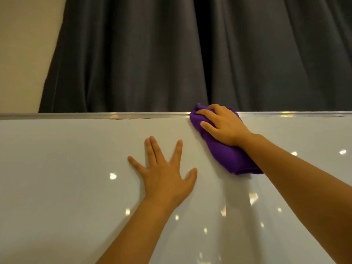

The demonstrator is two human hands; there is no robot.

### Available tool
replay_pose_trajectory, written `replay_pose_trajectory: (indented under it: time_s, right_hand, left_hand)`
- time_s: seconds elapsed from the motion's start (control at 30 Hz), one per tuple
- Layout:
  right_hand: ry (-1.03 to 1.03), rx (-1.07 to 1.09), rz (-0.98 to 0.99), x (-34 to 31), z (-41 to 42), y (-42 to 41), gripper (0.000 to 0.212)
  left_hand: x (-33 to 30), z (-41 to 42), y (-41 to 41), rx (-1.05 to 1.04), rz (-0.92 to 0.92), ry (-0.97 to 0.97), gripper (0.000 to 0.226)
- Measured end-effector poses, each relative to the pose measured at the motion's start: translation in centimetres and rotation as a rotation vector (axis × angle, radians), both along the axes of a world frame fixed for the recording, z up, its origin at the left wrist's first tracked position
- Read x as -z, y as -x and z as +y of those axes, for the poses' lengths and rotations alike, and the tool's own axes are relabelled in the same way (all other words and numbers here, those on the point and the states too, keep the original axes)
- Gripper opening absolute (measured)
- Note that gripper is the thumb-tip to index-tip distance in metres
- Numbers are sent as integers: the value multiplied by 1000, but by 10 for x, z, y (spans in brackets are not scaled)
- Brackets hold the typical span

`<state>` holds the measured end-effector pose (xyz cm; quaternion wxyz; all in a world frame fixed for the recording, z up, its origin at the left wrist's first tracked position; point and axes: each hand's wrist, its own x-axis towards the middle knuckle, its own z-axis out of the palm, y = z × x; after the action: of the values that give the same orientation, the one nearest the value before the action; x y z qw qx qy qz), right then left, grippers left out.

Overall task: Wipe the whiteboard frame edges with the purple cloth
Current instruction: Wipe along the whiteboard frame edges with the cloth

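The whiteboard (pixel 66 168) fills the lower half of the view, its silver top frame edge (pixel 95 115) running straight across. My right hand (pixel 222 124) grips the bunched purple cloth (pixel 226 159) and holds its upper end against the top frame edge right of centre; the cloth's lower end trails down the board under my wrist. My left hand (pixel 163 172) lies flat on the board with fingers spread, below and left of the cloth.
Dark grey curtains (pixel 190 54) hang behind the board. A beige wall (pixel 22 44) shows at the upper left. Ceiling lights glint on the glossy board surface.
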<state>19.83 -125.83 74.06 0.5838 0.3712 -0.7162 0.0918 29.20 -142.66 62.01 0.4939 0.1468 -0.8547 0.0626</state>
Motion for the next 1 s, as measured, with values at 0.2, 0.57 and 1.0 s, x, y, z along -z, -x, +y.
replay_pose_trajectory:
  time_s: [0.2,0.57,1.0]
  right_hand:
    - [186,167,-197,-26,97,50,47]
    - [401,192,-100,-21,71,46,69]
    - [109,76,-104,-14,161,102,66]
  left_hand:
    - [4,33,14,72,-2,36,78]
    - [-2,108,49,-32,63,-120,76]
    - [17,136,68,-87,92,-111,75]
